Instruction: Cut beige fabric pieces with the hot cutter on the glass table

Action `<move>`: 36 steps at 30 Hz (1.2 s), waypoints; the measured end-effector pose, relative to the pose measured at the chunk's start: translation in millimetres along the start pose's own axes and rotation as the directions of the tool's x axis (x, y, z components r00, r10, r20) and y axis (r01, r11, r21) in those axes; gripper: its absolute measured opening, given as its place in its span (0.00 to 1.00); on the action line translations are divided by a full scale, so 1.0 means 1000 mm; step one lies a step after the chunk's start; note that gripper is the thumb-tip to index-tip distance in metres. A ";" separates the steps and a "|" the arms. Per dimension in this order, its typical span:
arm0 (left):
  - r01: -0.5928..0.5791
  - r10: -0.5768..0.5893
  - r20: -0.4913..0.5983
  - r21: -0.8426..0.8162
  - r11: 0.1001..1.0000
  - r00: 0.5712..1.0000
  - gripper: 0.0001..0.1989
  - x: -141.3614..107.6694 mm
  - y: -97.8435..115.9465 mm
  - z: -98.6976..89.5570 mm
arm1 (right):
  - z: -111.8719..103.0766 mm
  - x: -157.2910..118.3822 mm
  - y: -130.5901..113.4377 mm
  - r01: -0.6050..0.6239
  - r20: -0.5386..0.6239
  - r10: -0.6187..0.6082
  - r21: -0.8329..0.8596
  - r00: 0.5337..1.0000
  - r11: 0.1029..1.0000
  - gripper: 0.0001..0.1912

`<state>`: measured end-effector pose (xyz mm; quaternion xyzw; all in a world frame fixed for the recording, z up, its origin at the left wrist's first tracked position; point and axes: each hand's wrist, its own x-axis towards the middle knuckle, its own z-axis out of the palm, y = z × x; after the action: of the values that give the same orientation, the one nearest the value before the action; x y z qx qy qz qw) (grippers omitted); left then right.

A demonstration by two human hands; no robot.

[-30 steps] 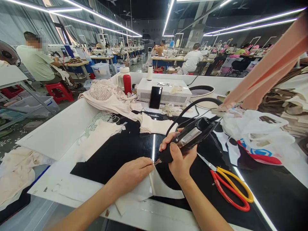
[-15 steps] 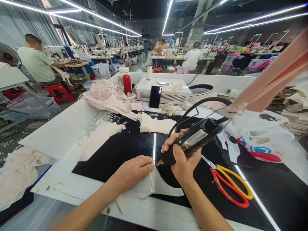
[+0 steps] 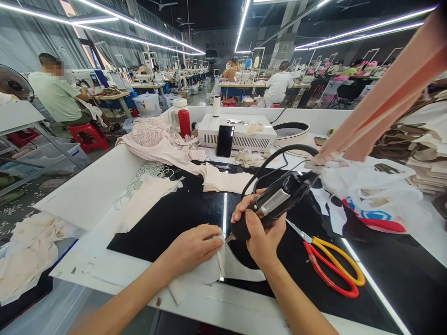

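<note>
Wrapped in my right hand (image 3: 263, 235) is a black handheld tool (image 3: 279, 200) with a metal plate on its side, its pointed tip angled down and left toward my other hand. My left hand (image 3: 197, 246) lies palm down, fingers stretched out and near together, on pale material (image 3: 197, 277) at the front of the table. The tool's tip is close to the fingertips of my left hand. A narrow pale strip (image 3: 221, 263) runs down from those fingertips. A cable and peach fabric (image 3: 384, 97) rise from the tool's rear end.
Red-and-yellow scissors (image 3: 335, 265) lie right of my right hand on the black sheet (image 3: 157, 237). Behind are folded pale fabric (image 3: 226, 179), a phone (image 3: 225, 140), a red bottle (image 3: 184, 123), and a white box (image 3: 240, 132). A plastic bag (image 3: 373, 190) sits right. People sit further back.
The tool and my right hand have shifted slightly left, with the peach fabric and cable. My left hand has hardly moved.
</note>
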<state>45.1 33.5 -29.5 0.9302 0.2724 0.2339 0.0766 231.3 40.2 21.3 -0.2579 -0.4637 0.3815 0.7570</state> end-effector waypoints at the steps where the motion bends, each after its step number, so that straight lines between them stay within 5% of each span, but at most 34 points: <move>1: -0.004 0.004 -0.003 0.002 1.000 1.000 0.11 0.000 -0.001 0.000 | 0.000 0.000 -0.001 -0.003 0.000 0.003 -0.002 1.000 1.000 0.15; 10: -0.088 0.093 -0.066 0.075 0.993 0.993 0.09 0.010 0.011 -0.009 | -0.016 -0.008 -0.035 0.017 -0.020 -0.017 0.011 1.000 1.000 0.18; 20: -0.013 0.013 0.005 0.017 1.000 1.000 0.12 0.011 0.024 0.002 | -0.048 -0.036 -0.055 -0.020 0.020 0.020 -0.026 1.000 0.999 0.18; 31: 0.022 -0.017 0.047 -0.104 0.994 0.999 0.12 -0.006 0.023 -0.011 | -0.052 -0.039 -0.056 -0.011 0.029 0.012 -0.046 0.999 0.999 0.19; 36: 0.005 -0.003 0.024 -0.074 0.997 1.000 0.12 -0.012 0.023 -0.008 | -0.036 -0.030 -0.050 -0.009 -0.018 0.009 -0.016 1.000 1.000 0.19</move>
<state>43.2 8.1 -21.0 0.9289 0.2644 0.2324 0.1147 272.6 -14.7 27.8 -0.2694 -0.4590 0.3787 0.7572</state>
